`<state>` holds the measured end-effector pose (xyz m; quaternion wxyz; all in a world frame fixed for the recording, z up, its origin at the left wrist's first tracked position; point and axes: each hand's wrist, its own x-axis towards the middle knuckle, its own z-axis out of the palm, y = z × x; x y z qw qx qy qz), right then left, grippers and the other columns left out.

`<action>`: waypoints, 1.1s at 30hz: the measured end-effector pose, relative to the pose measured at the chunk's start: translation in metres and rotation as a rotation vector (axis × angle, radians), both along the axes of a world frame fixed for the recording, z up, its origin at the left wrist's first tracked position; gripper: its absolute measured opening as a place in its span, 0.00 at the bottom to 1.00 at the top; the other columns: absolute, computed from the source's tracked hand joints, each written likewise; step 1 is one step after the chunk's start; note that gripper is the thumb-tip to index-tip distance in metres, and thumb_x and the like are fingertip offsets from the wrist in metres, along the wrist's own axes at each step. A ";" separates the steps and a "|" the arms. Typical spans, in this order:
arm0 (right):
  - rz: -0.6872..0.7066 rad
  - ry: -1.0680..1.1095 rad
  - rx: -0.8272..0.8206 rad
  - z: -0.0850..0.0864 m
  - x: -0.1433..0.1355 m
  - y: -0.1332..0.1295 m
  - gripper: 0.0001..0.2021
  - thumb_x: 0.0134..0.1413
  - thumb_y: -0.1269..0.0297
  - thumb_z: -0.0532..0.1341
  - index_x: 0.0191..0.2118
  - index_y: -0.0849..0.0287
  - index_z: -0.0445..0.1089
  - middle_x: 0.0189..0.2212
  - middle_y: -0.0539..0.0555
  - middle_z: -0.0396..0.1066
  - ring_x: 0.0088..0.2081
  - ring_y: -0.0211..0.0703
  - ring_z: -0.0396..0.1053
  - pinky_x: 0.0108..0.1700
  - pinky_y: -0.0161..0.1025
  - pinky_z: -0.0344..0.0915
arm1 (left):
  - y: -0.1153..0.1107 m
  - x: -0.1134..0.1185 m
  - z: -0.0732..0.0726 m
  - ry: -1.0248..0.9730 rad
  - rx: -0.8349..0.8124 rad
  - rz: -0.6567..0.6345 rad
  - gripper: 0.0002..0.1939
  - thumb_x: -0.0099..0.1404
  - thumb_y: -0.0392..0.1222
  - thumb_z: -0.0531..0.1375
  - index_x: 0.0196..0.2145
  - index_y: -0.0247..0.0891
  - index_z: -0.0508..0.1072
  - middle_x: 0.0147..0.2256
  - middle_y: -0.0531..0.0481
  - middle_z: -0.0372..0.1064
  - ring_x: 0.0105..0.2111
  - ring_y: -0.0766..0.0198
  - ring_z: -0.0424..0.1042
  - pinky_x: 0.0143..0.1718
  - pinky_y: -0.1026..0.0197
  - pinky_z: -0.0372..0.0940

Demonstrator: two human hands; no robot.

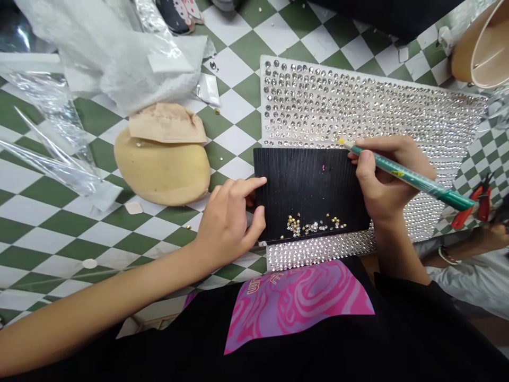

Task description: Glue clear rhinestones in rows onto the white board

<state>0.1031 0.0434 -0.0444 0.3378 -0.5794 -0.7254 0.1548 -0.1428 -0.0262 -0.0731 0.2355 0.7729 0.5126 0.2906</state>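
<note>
A black ridged tray (302,185) lies on a white sheet (358,106) covered with rows of clear rhinestones. Gold and clear loose stones (314,226) are gathered along the tray's near edge. At the tray's left edge is my left hand (238,215), its index finger on the rim and its thumb beside it, apart from each other. My right hand (384,175) is closed round a green pen-like tool (413,180). The tool's yellow tip is over the rhinestone rows just beyond the tray's far edge.
A yellowish oval pad (163,170) with a beige cloth piece (167,123) lies left. Plastic bags (119,53) fill the upper left. A tan cup (483,48) stands upper right. Red-handled pliers (483,204) are near another person's hand (493,236).
</note>
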 end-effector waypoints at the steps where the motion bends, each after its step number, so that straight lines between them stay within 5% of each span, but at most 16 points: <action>1: -0.010 0.032 0.007 0.000 0.000 -0.001 0.05 0.55 0.66 0.61 0.37 0.54 0.72 0.31 0.49 0.74 0.29 0.38 0.73 0.30 0.39 0.71 | 0.000 0.000 0.000 0.002 0.000 0.001 0.22 0.63 0.32 0.53 0.54 0.36 0.56 0.40 0.47 0.67 0.31 0.62 0.65 0.33 0.58 0.60; 6: -0.083 0.240 0.176 0.004 0.002 -0.011 0.06 0.53 0.66 0.61 0.36 0.53 0.74 0.27 0.48 0.72 0.26 0.37 0.71 0.24 0.37 0.68 | 0.001 0.001 -0.001 0.001 0.005 0.001 0.22 0.63 0.33 0.54 0.55 0.35 0.56 0.40 0.47 0.67 0.31 0.62 0.65 0.33 0.57 0.61; 9: -0.098 0.323 0.144 0.009 0.007 -0.029 0.09 0.52 0.68 0.60 0.39 0.53 0.74 0.27 0.48 0.72 0.26 0.38 0.72 0.24 0.38 0.68 | 0.000 0.002 -0.002 -0.010 0.002 0.002 0.23 0.63 0.32 0.54 0.55 0.36 0.56 0.39 0.48 0.66 0.31 0.62 0.65 0.33 0.57 0.61; 17: 0.213 0.274 -0.054 0.010 0.016 -0.082 0.15 0.46 0.75 0.58 0.40 0.55 0.72 0.26 0.49 0.72 0.26 0.41 0.70 0.36 0.50 0.75 | -0.001 0.002 -0.001 -0.021 -0.076 0.000 0.24 0.64 0.32 0.52 0.57 0.44 0.52 0.40 0.46 0.66 0.33 0.59 0.67 0.32 0.52 0.64; 33: 0.345 0.161 -0.099 0.015 0.008 -0.081 0.12 0.41 0.75 0.56 0.35 0.56 0.68 0.24 0.48 0.69 0.24 0.37 0.67 0.40 0.51 0.71 | -0.002 0.001 0.000 -0.013 -0.104 0.002 0.24 0.65 0.33 0.51 0.57 0.46 0.51 0.40 0.46 0.65 0.33 0.57 0.66 0.33 0.49 0.64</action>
